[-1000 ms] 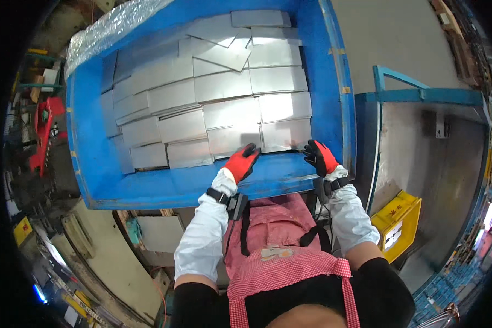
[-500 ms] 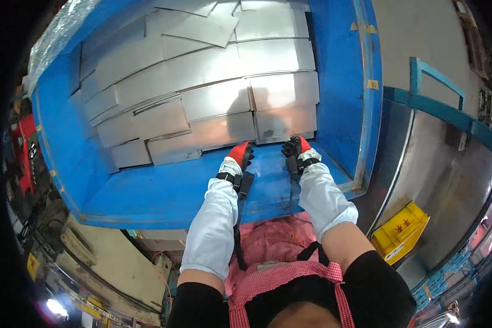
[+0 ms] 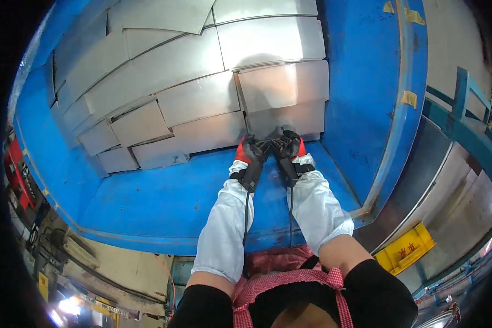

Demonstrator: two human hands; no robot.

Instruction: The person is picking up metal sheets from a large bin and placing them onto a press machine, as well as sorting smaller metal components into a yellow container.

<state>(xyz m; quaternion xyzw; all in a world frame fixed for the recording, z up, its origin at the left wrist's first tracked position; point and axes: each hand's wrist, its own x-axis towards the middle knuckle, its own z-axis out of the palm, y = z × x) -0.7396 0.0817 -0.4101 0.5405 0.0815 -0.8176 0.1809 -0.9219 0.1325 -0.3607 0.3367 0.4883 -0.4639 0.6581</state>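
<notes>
Half-curled grip on both sides: left hand and right hand, in red-and-black gloves, fingers angled inward, tips close together. Both are at the near edge of the front-right plate, low inside the blue bin. From where I stand, can't tell whether they've hooked that edge or are just against it; gloves hide the contact. No plate is visibly lifted clear.

Status, my read: early on this plate, plenty beyond it. Silver plates cover most of the bin in overlapping rows, running up to the far side. Front-right plate lies roughly in line with the upper plate just behind it. Rows further left are less tidy: dark gaps, staggered edges. One skewed plate lies across others toward the back. Can't tell stack depth, or how many have been dealt with.
</notes>
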